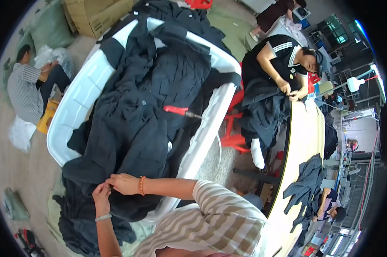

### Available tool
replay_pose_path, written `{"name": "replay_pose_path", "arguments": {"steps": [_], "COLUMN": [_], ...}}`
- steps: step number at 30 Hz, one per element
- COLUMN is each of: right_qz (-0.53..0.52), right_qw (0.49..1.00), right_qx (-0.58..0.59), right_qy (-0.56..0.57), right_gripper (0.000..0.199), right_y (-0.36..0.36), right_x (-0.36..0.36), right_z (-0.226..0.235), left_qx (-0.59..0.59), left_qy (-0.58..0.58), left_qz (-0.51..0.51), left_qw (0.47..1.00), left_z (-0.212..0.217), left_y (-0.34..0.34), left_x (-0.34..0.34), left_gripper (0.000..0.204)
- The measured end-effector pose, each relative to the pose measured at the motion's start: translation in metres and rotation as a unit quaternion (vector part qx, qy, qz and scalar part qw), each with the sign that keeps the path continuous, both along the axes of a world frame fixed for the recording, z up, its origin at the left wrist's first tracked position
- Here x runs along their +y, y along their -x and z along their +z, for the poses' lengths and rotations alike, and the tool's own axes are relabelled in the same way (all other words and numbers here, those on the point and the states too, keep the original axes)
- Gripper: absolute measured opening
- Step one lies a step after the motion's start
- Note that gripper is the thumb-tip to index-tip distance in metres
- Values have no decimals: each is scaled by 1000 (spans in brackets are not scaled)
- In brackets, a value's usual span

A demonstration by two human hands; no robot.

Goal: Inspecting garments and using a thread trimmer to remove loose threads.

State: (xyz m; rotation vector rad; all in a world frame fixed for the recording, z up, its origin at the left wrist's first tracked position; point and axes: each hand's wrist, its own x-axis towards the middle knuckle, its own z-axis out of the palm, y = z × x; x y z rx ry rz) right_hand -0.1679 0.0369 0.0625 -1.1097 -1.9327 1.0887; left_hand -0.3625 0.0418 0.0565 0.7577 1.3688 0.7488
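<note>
My left hand [101,198], with a pale green bangle at the wrist, comes up from the lower edge with its fingers closed on black cloth. Against its fingertips, my right hand [123,183] pinches the same cloth; an orange bead bracelet circles that wrist. What they grip is part of a black garment [87,170] draped over the near end of a white plastic tub [80,109]. The exact bit between the fingertips is too small to make out. Black clothing [129,113] heaps up inside the tub. On that heap lies a red-handled tool [175,109] with a thin metal tip.
More black clothes [71,214] pile below the tub's near end. To the right, a person in black [272,55] handles dark cloth at a long pale table [306,128]; red stools [234,139] stand between. A person in a checked shirt [26,85] sits at left. Cardboard box [97,17] behind.
</note>
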Motion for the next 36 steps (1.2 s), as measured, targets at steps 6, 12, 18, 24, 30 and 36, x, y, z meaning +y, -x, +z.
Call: {"name": "replay_pose_path", "arguments": {"steps": [6, 12, 18, 24, 30, 36], "right_qz": [0, -7, -10, 32, 66, 109], "right_qw": [991, 985, 994, 998, 997, 992], "right_qx": [-87, -123, -77, -44, -3, -15], "right_qy": [-104, -124, -72, -27, 38, 64], "right_gripper": [23, 20, 19, 20, 21, 17], "right_y": [-8, -4, -7, -16, -11, 4], "right_x": [-3, -1, -7, 0, -8, -27], "right_z": [-6, -16, -13, 0, 3, 18], "left_qx": [-16, 20, 290, 407, 430, 347], "left_qy": [32, 20, -297, -400, -342, -227], "left_qz": [-24, -65, -325, -338, -338, -346], "left_qw": [999, 998, 850, 749, 764, 841], "left_z": [-3, 0, 30, 64, 63, 80], "left_y": [-5, -5, -13, -34, -15, 4], "left_x": [8, 7, -8, -4, -17, -40], "left_gripper": [7, 17, 29, 8, 9, 10]}}
